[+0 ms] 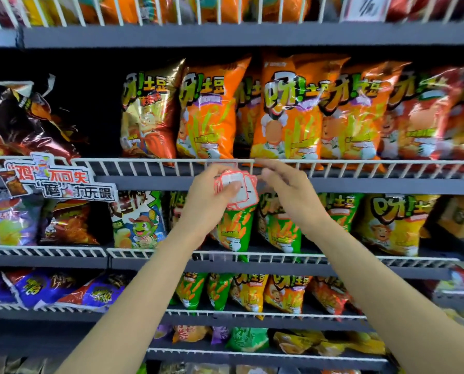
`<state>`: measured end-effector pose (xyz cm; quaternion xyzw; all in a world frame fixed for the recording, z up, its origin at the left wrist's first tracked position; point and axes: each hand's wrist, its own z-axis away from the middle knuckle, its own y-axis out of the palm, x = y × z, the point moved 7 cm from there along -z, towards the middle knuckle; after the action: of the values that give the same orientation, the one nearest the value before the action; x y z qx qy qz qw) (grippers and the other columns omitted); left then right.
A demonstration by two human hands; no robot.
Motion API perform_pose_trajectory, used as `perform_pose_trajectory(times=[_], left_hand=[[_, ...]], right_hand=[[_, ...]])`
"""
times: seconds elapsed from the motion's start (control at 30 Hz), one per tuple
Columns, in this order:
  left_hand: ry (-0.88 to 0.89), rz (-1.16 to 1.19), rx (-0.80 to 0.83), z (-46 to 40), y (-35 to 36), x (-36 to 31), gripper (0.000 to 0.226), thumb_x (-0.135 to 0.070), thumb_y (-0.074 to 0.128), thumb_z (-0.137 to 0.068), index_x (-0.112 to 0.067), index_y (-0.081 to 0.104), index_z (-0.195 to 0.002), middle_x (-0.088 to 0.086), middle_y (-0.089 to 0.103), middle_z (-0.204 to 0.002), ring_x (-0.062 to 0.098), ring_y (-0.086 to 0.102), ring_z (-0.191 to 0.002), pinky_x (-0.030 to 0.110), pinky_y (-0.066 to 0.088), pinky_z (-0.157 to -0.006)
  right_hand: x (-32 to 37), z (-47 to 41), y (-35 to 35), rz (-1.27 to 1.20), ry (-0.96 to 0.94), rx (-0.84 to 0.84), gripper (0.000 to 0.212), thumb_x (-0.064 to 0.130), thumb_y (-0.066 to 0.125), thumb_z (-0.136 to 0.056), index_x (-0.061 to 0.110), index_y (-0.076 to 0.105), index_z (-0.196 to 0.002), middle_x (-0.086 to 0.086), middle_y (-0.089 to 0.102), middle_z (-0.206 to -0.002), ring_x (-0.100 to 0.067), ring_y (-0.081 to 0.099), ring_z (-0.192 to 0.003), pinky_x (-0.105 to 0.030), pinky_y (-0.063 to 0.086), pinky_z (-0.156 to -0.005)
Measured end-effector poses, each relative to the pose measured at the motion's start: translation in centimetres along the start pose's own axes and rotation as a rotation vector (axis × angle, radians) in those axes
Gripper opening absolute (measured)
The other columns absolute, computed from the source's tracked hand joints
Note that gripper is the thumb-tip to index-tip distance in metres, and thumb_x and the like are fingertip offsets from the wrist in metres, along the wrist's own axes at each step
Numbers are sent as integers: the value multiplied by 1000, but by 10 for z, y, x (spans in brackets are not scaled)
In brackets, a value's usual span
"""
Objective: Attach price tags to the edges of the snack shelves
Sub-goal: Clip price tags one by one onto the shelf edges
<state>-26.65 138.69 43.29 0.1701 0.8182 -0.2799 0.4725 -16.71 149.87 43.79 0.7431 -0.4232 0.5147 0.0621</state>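
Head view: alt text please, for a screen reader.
The left hand holds a stack of red-edged white price tags at a white wire shelf rail; the right hand reaches toward them, below orange crisp bags.

We see two bare forearms rising from the bottom edge, with no sleeve, watch, bracelet or glove on either. Our left hand (212, 195) and right hand (287, 190) carry no rings that we can make out, and the fingertips are too blurred to judge the nails.
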Motion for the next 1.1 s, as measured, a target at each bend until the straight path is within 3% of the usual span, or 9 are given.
perform_pose_trajectory(times=[0.1,0.23,0.33,0.5,0.7,0.83,0.93,1.03,1.1], left_hand=[[5,-6,38,11,47,-21,22,-12,62,-87,-24,55,-104,6,65,-108,20,63,-100,45,51,-90],[63,-86,71,34,125,-56,21,-13,62,-87,-13,58,-108,6,66,-102,21,63,-95,42,52,-86],[133,-200,69,52,182,-86,20,-14,62,-87,-11,61,-107,-2,61,-89,15,59,-84,27,47,-72],[170,-318,80,70,254,-131,19,-18,60,-88,-13,61,-107,-4,61,-91,12,57,-82,22,42,-65],[203,-322,117,81,308,-162,20,-20,59,-89,-12,60,-108,0,63,-93,17,58,-85,28,42,-69],[245,-307,146,83,345,-176,19,-19,59,-89,-12,61,-106,-2,60,-90,16,55,-85,28,38,-70],[208,-293,167,84,379,-182,23,-22,58,-90,-11,60,-110,5,65,-100,22,59,-92,31,42,-76],[202,-278,199,84,420,-192,20,-21,58,-91,-11,61,-108,1,62,-93,20,58,-87,23,39,-66],[203,-304,200,83,449,-202,24,-21,57,-91,-11,59,-113,1,60,-96,16,55,-86,18,38,-65]], right_hand=[[4,23,-47,-14,-44,18,16,17,54,-94,20,68,-88,9,66,-75,-2,59,-68,-14,44,-50],[-15,56,-126,-19,-34,5,22,11,60,-89,24,67,-74,14,64,-63,3,53,-54,-11,41,-49],[-28,79,-185,-19,-8,15,19,6,62,-87,17,65,-73,5,62,-65,4,50,-46,-8,37,-45],[-43,104,-271,-12,53,-37,20,11,68,-84,20,66,-66,13,62,-61,7,53,-51,-6,37,-49],[-57,124,-333,-59,97,-100,15,18,71,-81,16,67,-67,15,62,-52,5,50,-43,-6,36,-45],[-69,136,-369,-67,126,-169,16,20,71,-81,4,67,-76,4,65,-62,6,54,-48,-6,38,-46],[-80,143,-400,11,144,-204,16,20,70,-83,10,65,-72,3,63,-61,5,51,-44,-9,39,-46],[-94,148,-437,38,150,-246,17,15,69,-84,15,59,-70,-1,64,-65,4,51,-45,-12,39,-47],[-109,153,-465,-33,197,-259,13,14,70,-83,17,59,-76,-7,66,-70,-6,55,-51,-18,40,-50]])
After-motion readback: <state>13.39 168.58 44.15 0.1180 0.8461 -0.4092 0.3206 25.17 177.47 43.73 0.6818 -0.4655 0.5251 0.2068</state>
